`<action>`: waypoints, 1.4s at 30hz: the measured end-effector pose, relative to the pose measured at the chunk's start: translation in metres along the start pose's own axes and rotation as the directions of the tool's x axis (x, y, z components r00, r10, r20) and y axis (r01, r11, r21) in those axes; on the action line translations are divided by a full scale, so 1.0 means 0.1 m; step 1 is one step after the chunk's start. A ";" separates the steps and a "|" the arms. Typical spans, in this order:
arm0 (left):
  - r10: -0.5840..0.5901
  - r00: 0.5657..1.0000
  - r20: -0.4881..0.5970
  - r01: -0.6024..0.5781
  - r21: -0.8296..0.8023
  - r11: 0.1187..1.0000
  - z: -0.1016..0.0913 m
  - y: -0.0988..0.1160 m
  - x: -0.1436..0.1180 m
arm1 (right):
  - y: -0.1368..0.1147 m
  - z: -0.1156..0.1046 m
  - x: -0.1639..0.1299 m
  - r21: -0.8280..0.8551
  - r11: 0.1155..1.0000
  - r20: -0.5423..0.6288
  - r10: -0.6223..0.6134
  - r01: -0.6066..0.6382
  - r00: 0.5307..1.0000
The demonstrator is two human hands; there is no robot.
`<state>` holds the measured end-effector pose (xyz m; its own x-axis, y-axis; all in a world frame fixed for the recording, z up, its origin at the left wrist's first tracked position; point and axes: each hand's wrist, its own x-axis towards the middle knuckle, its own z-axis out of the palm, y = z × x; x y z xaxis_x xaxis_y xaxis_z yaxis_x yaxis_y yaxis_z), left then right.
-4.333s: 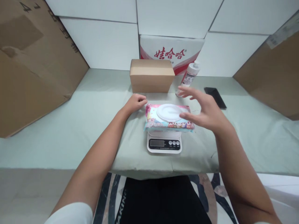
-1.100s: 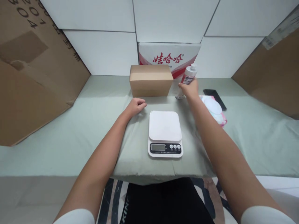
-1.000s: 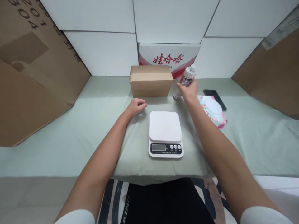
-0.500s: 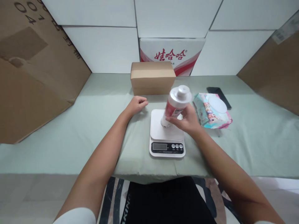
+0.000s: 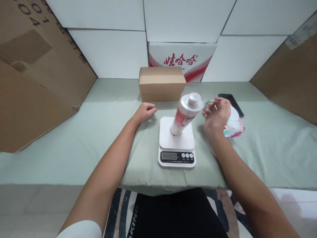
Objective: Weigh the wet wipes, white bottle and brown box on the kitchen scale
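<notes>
A white bottle with a pink label and a white cap [image 5: 185, 114] stands on the plate of a white kitchen scale [image 5: 177, 142], with neither hand on it. To its right, my right hand [image 5: 217, 115] is raised with its fingers loosely bent and apart, holding nothing. Behind that hand, partly hidden, lies a colourful wet-wipes pack [image 5: 234, 128] with a white lid. My left hand [image 5: 145, 112] rests on the cloth left of the scale, its fingers curled closed and nothing visible in them.
A closed brown cardboard box [image 5: 162, 84] sits behind the scale, before a white and red carton [image 5: 182, 54]. A black phone-like object [image 5: 231, 100] lies behind the wipes. Large cardboard panels [image 5: 37, 86] flank the green-covered table [image 5: 104, 109].
My right hand has let go of the bottle and moved right, up over the wipes pack. The bottle stays standing on the scale. My left hand has kept its place.
</notes>
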<state>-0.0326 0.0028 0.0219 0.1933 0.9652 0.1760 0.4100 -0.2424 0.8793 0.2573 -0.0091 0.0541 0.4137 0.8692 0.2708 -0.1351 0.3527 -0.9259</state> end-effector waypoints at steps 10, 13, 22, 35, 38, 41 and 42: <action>0.012 1.000 -0.003 -0.012 -0.009 1.000 0.00 -0.03 0.01 | 0.03 0.03 -0.17 -0.074 0.967 0.298 -0.211 0.243 0.931; 0.003 1.000 -0.001 -0.003 -0.014 1.000 0.00 -0.02 0.01 | 0.02 -0.03 -0.23 -0.073 0.938 0.563 -0.241 0.338 0.791; -0.002 1.000 -0.001 0.002 -0.017 1.000 0.00 -0.04 0.02 | 0.03 0.03 -0.26 -0.182 0.915 0.624 -0.176 0.361 0.761; 0.031 0.999 0.011 -0.030 -0.010 0.999 -0.01 -0.05 0.04 | 0.57 0.44 0.73 -0.717 0.680 0.068 -0.153 0.154 0.986; 0.051 0.999 -0.017 -0.051 -0.016 0.999 -0.02 -0.03 0.01 | 0.56 0.45 0.71 -0.756 0.640 0.057 -0.144 0.137 0.988; 0.113 0.957 -0.269 -0.118 -0.002 0.993 -0.04 -0.02 -0.01 | 0.42 0.44 0.57 -0.785 0.606 0.005 -0.203 0.130 0.979; 0.122 0.909 -0.399 -0.132 0.003 0.991 -0.05 -0.02 -0.01 | 0.36 0.44 0.50 -0.778 0.608 0.012 -0.236 0.157 0.972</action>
<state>-0.0384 0.0028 0.0224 -0.1304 0.8865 0.4439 0.3839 -0.3677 0.8470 0.2332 0.0623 0.0463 0.4227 0.7658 0.4846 0.6835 0.0818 -0.7254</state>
